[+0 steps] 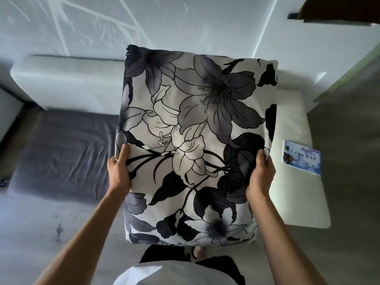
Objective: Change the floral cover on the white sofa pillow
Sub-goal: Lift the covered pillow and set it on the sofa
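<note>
A white sofa (67, 79) with a grey seat (61, 153) stands against the pale wall (185, 23), a blue booklet (301, 157) lying on its right arm (296, 194). I hold the pillow (195, 145), in its grey, black and cream lily cover, up before me over the sofa. My left hand (119, 171) and right hand (260, 177) grip its side edges, thumbs in front, fingers curled behind.

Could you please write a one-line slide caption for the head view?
Both hands, left hand and right hand, grip the floral pillow above the sofa.
</note>
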